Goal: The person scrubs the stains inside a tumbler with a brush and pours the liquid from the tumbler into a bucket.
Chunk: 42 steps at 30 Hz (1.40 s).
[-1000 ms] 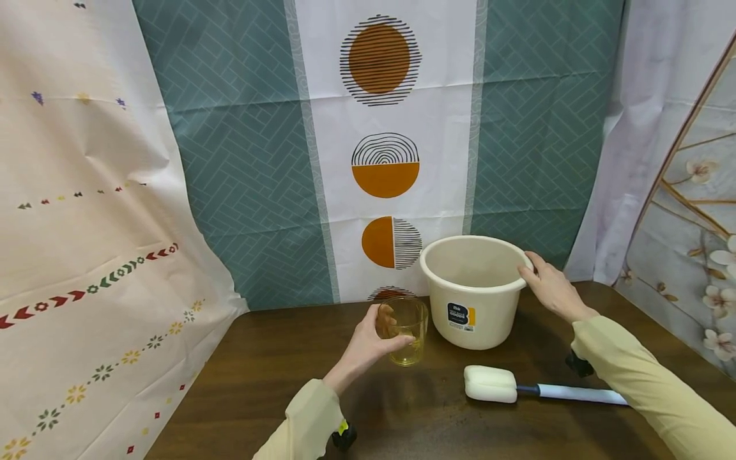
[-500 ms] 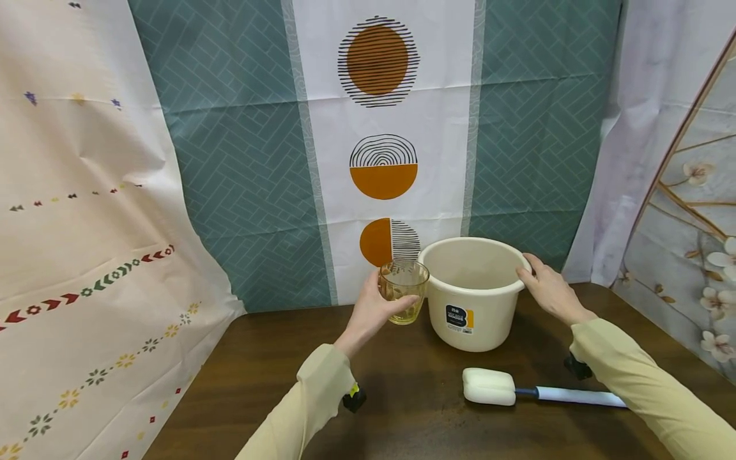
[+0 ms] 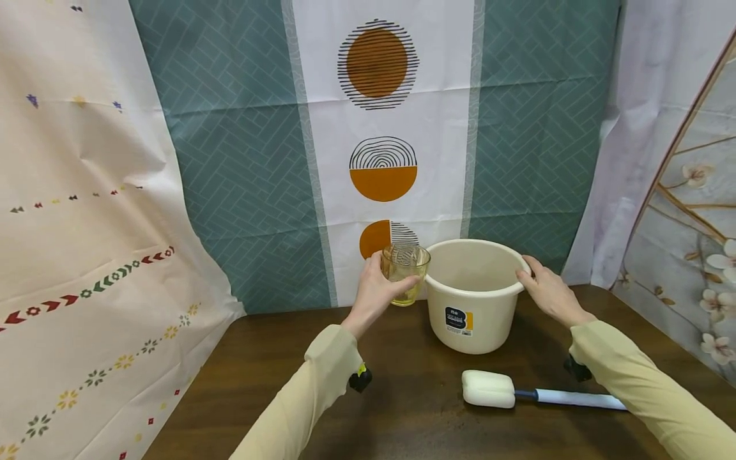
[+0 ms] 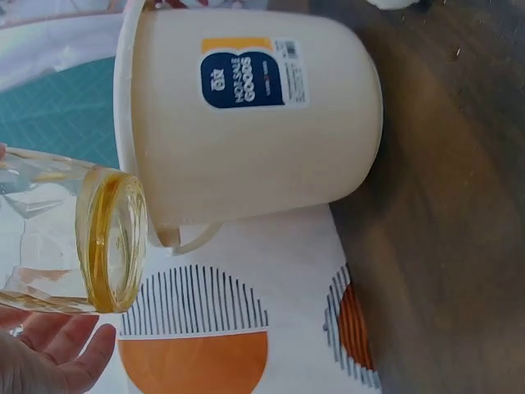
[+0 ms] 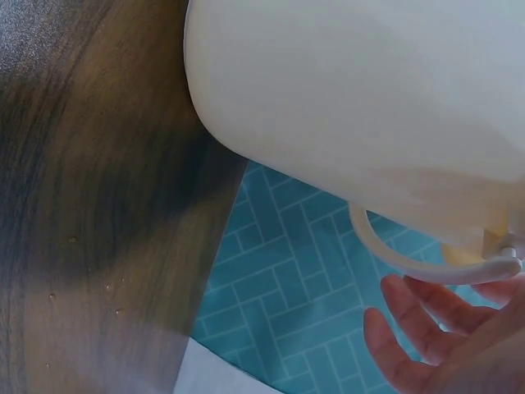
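In the head view my left hand (image 3: 372,287) grips a clear yellowish drinking glass (image 3: 406,276), lifted off the table beside the left rim of a cream plastic bucket (image 3: 489,322). The glass base (image 4: 119,242) shows in the left wrist view, with curled fingers below it. On the far side, my right hand (image 3: 553,292) holds the bucket's right rim, thumb at the edge and fingers outside. The right wrist view has those fingers next to the bucket's curved handle (image 5: 394,258). The bucket stands upright; its bottom inside is hidden.
A sponge brush with a white head (image 3: 489,389) and a pale blue handle (image 3: 577,398) lies in front of the bucket, partly under the right forearm. The dark wooden table (image 3: 264,377) ends at a patterned cloth (image 3: 241,160) behind. A few droplets dot the table.
The left hand has raised the glass from near the table to about the height of the bucket's rim. Right hand, bucket and brush stay in place.
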Motion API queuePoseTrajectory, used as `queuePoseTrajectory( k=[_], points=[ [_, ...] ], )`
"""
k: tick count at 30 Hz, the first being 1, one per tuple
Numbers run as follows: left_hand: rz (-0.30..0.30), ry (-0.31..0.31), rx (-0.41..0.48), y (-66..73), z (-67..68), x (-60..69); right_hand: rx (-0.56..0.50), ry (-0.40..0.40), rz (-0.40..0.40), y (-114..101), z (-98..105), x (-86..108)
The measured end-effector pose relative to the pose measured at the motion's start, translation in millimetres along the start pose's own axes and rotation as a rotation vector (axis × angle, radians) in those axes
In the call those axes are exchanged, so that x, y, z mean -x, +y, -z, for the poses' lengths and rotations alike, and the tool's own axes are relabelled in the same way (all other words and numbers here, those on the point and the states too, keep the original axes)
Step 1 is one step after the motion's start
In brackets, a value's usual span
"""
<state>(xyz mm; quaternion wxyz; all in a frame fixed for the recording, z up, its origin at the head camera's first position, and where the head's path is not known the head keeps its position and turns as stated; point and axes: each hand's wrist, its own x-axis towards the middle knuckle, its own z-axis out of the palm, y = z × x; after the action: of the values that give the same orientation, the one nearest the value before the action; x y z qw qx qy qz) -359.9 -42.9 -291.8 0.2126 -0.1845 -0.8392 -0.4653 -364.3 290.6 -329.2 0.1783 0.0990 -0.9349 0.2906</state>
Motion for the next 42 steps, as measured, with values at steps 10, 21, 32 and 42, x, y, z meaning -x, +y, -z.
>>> queuePoseTrajectory(
  k=[10,21,32,42],
  points=[
    [-0.069,0.063,-0.280,12.9,-1.8,-25.3,-0.006,0.005,0.005,2.4,-1.0,0.9],
    [-0.259,0.110,-0.604,23.5,-1.4,-41.0,-0.007,0.000,0.003,0.9,-1.0,1.3],
    [-0.353,0.134,-0.809,26.2,-9.3,-53.4,-0.011,-0.006,0.004,-2.3,-2.0,-0.5],
    [-0.409,0.125,-0.887,33.2,-18.1,-60.4,-0.009,0.002,-0.002,-1.9,0.6,0.9]
  ],
)
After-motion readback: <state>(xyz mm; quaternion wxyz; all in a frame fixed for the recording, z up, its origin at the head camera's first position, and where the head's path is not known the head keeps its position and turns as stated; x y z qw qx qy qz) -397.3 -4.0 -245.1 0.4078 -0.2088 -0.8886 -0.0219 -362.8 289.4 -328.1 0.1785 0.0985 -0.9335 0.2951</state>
